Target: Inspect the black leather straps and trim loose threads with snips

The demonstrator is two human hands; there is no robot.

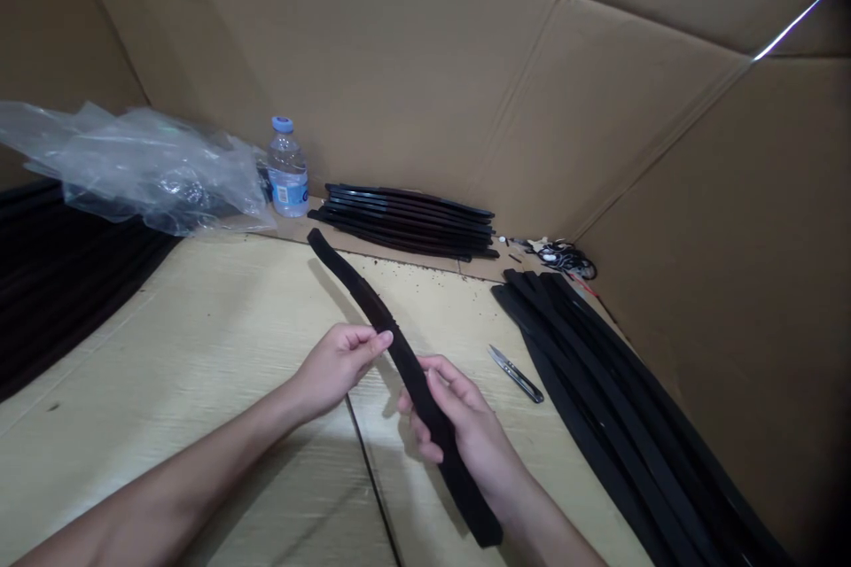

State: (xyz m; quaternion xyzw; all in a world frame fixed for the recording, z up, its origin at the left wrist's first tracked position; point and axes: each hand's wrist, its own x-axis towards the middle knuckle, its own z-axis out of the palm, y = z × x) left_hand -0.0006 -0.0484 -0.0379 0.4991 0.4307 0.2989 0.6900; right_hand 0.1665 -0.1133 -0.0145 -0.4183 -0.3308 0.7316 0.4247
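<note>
A long, slightly curved black strip (372, 306) runs from the upper middle down toward me above the cardboard-covered table (199, 354). My left hand (339, 365) pinches its left edge near the middle, fingers closed on it. My right hand (458, 421) wraps around the strip lower down, with the strip's near end sticking out past my wrist. Both hands hold it a little above the table surface.
Small black snips (517, 374) lie just right of my hands. A pile of long black strips (631, 425) runs along the right. Another stack (409, 220) rests against the back cardboard wall beside a water bottle (288, 168). Crumpled clear plastic (146, 164) and more dark strips (59, 275) are at the left.
</note>
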